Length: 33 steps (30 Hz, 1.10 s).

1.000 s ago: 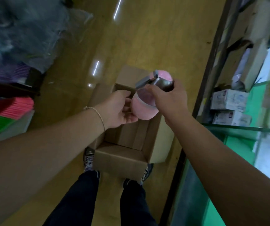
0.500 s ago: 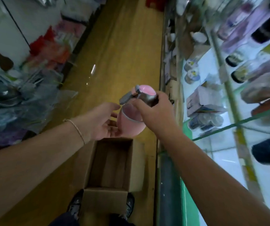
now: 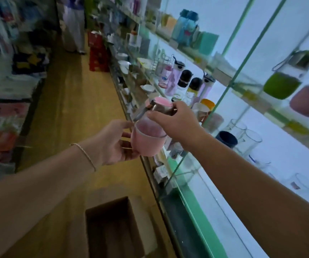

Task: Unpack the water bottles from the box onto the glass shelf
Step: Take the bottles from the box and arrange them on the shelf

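A short round pink water bottle [image 3: 147, 141] with a metal collar and pink lid hangs in the air at centre, beside the shelf unit. My right hand [image 3: 176, 121] grips its metal top from above. My left hand [image 3: 115, 144] cups its lower side, fingers curled under it. The open cardboard box [image 3: 112, 228] stands on the floor below, its inside dark and apparently empty. The glass shelf [image 3: 230, 116] to the right holds several bottles and cups, among them two black-lidded bottles [image 3: 189, 82].
Green-framed glass shelves [image 3: 247, 51] fill the right side, with clear glass jugs [image 3: 247, 136] lower down and a green bottle [image 3: 284, 82] above. A wooden aisle floor [image 3: 71, 101] runs ahead. Goods are stacked along the left. A person [image 3: 74, 25] stands far down the aisle.
My view has swung up from the box to the shelves. Both hands have lifted the pink bottle higher, away from the box and toward the shelf.
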{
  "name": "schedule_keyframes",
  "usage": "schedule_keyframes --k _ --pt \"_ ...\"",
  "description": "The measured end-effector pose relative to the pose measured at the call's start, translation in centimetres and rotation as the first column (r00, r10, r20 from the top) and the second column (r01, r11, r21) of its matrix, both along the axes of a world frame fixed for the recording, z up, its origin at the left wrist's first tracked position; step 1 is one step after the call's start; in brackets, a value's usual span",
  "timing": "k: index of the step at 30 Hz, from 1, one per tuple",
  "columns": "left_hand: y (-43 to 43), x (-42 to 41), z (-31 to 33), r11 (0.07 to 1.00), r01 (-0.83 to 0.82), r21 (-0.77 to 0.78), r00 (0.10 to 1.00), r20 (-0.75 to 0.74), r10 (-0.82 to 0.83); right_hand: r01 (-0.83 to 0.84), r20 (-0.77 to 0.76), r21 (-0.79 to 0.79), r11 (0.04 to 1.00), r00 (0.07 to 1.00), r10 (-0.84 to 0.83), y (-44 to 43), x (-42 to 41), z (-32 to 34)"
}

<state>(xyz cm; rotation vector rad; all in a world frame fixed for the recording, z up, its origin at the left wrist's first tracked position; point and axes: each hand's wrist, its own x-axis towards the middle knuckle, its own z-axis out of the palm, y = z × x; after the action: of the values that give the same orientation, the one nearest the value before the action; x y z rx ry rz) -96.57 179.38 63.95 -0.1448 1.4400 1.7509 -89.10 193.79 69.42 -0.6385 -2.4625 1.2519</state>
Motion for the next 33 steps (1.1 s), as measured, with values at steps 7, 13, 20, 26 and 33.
schedule_keyframes --k 7,13,20,26,33 --pt "2.9 2.1 5.6 0.985 0.133 0.108 0.99 -0.071 -0.125 0.137 -0.068 0.062 0.989 0.989 -0.133 1.4 4.1 7.0" --pt "6.3 4.8 9.3 0.962 0.223 0.16 0.969 -0.145 -0.201 0.276 -0.109 0.146 0.95 0.959 -0.261 3.8 8.3 11.1" --pt "10.8 9.0 12.5 0.94 0.308 0.149 0.935 -0.23 -0.27 0.325 -0.105 0.108 0.94 0.944 -0.314 8.1 13.8 14.4" --pt "14.7 12.7 14.8 0.916 0.362 0.171 0.912 -0.271 -0.309 0.399 -0.12 0.092 0.913 0.914 -0.387 11.2 18.4 17.1" --pt "18.5 15.9 16.5 0.891 0.399 0.215 0.894 -0.308 -0.326 0.413 -0.186 0.057 0.909 0.899 -0.396 13.3 23.0 20.1"
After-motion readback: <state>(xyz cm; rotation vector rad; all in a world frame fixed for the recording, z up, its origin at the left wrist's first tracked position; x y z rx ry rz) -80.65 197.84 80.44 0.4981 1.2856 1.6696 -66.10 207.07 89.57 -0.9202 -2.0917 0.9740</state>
